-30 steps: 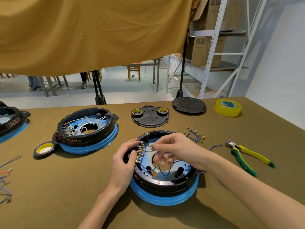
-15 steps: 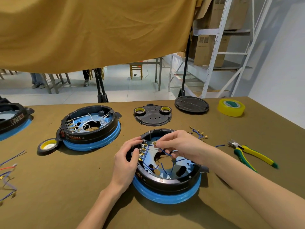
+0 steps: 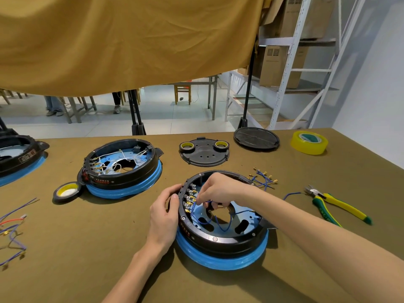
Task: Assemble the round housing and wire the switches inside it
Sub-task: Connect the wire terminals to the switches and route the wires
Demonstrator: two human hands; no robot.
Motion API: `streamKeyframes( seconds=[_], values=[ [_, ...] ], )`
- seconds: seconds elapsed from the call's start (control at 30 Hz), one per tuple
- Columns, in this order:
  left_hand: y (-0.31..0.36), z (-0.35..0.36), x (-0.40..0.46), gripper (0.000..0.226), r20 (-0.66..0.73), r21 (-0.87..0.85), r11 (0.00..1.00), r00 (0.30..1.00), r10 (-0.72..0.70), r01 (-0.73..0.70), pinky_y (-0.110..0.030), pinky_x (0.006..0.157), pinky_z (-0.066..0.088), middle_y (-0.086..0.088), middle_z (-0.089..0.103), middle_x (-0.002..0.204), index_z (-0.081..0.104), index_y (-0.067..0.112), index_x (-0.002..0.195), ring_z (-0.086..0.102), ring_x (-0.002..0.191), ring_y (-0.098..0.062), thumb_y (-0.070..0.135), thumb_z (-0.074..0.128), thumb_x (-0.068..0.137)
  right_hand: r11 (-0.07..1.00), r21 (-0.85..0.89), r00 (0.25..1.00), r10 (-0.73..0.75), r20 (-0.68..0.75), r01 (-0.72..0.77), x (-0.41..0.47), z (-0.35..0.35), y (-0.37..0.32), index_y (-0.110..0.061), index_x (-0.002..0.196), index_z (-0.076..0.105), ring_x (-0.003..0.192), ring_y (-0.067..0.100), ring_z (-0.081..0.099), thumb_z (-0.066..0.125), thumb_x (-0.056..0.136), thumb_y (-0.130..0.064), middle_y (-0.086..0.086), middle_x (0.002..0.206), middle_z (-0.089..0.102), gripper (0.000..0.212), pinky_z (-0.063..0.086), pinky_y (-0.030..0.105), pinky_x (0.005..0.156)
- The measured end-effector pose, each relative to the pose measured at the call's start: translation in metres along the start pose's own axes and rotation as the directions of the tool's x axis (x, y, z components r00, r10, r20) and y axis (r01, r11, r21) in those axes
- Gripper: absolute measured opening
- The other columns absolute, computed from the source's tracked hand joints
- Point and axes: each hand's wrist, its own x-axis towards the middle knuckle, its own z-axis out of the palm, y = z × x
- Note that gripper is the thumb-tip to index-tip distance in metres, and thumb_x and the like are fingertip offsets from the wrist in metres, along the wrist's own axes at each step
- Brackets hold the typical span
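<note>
Nearest, the left hand [image 3: 165, 212] curls round the outer left wall of the round housing [image 3: 222, 237], thumb up by the rim, most likely to keep the housing from sliding or turning on the table [image 3: 87, 259] while the other hand works inside. The right hand [image 3: 220, 189] reaches over the rim from the right, fingers bunched and pinching the end of a blue wire [image 3: 208, 219] right beside the row of brass switch terminals [image 3: 190, 201] on the inner left wall. It looks like a connector is being pushed onto a tab, though the contact itself is too small to make out. Loops of the wire lie slack across the blue floor of the housing, between the two hands.

Right of the right forearm lie pliers [image 3: 334, 204], within easy reach. Just beyond the right hand sits a bunch of spare blue wires [image 3: 263, 179]. Left of the left hand, further back, stands a second housing [image 3: 122, 167], already wired in white. Beyond both hands are a dark cover plate [image 3: 204, 153] and a yellow tape roll [image 3: 309, 142].
</note>
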Motion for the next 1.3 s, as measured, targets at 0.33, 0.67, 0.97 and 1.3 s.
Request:
streamKeyframes(
  seconds=[0.33, 0.67, 0.97, 1.3],
  values=[
    [-0.0018, -0.0018, -0.0048, 0.032, -0.123, 0.094, 0.995, 0.992, 0.023, -0.011, -0.042, 0.099, 0.058, -0.001, 0.072, 0.128, 0.07, 0.012, 0.128, 0.066, 0.12, -0.01, 0.02, 0.056, 0.101, 0.986, 0.167, 0.999, 0.014, 0.05, -0.022, 0.0086, 0.0057, 0.0079, -0.006, 0.104, 0.077, 0.054, 0.005, 0.051, 0.072, 0.094, -0.022, 0.001, 0.077, 0.066, 0.019, 0.032, 0.016, 0.042],
    [-0.0016, -0.004, -0.0045, 0.028, -0.115, 0.124, 0.991, 0.991, 0.067, -0.053, -0.02, 0.097, 0.055, 0.001, 0.072, 0.126, 0.072, 0.013, 0.124, 0.063, 0.115, 0.007, 0.015, 0.057, 0.1, 0.979, 0.202, 0.999, 0.009, 0.043, -0.017, 0.0095, 0.0059, 0.0039, -0.001, 0.103, 0.076, 0.053, 0.004, 0.053, 0.071, 0.095, -0.016, 0.0, 0.071, 0.067, 0.017, 0.036, 0.015, 0.044],
    [-0.0028, -0.0036, -0.0054, 0.027, -0.115, 0.119, 0.989, 0.988, 0.104, -0.09, -0.021, 0.098, 0.055, -0.001, 0.072, 0.127, 0.072, 0.011, 0.124, 0.065, 0.118, -0.003, 0.011, 0.058, 0.1, 0.951, 0.305, 0.998, 0.035, 0.05, -0.049, 0.0105, 0.0063, 0.0026, -0.001, 0.093, 0.076, 0.052, 0.007, 0.057, 0.071, 0.094, -0.008, 0.004, 0.066, 0.067, 0.009, 0.049, 0.015, 0.05],
    [-0.0046, -0.0043, -0.0052, 0.027, -0.109, 0.116, 0.989, 0.989, 0.105, -0.092, -0.034, 0.1, 0.057, -0.002, 0.072, 0.127, 0.072, 0.009, 0.124, 0.066, 0.119, -0.006, 0.01, 0.058, 0.1, 0.939, 0.335, 0.997, 0.065, 0.042, -0.075, 0.0075, 0.0079, -0.0004, 0.001, 0.096, 0.075, 0.05, 0.005, 0.06, 0.072, 0.093, -0.008, 0.003, 0.065, 0.068, 0.009, 0.049, 0.014, 0.049]
  ],
)
